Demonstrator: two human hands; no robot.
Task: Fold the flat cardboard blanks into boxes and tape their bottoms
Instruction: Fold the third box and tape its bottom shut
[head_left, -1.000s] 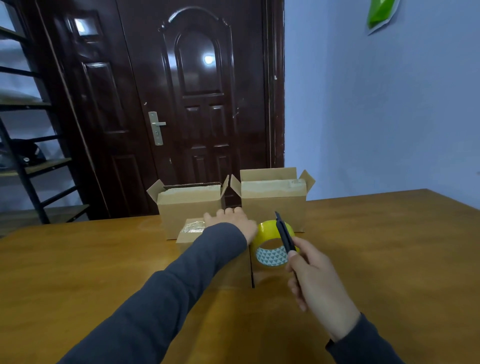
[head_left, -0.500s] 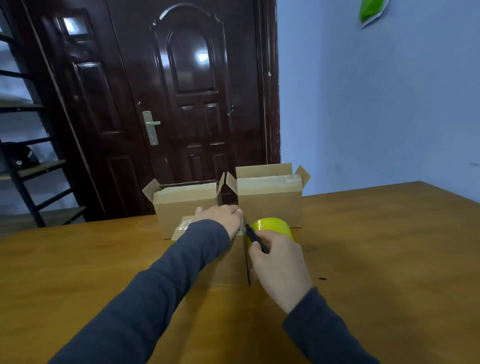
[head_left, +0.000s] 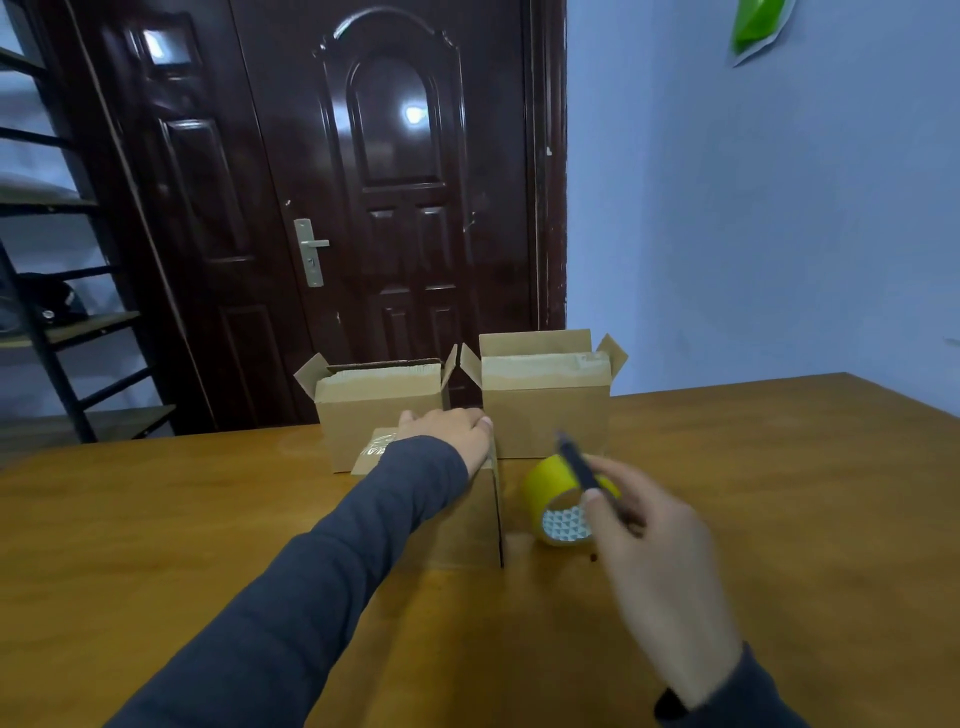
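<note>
A cardboard box (head_left: 480, 512) stands on the wooden table (head_left: 156, 519) with its taped bottom up; shiny tape shows at its far left corner. My left hand (head_left: 449, 428) rests flat on top of that box. A yellow tape roll (head_left: 558, 499) lies on its edge just right of the box. My right hand (head_left: 654, 566) is above and right of the roll and grips a dark pen-like cutter (head_left: 579, 465) that points up and away. Two finished boxes stand behind, one on the left (head_left: 382, 410) and one on the right (head_left: 545, 400), with their top flaps open.
A dark wooden door (head_left: 395, 208) stands behind the table's far edge. A black metal shelf (head_left: 57, 338) is at the left. A pale blue wall is at the right. Bare table surface stretches right of the tape roll and left of my arm.
My right hand was down at the box's right edge by the tape roll half a second ago; it has now lifted back to the right with the cutter. My left hand stayed on the box.
</note>
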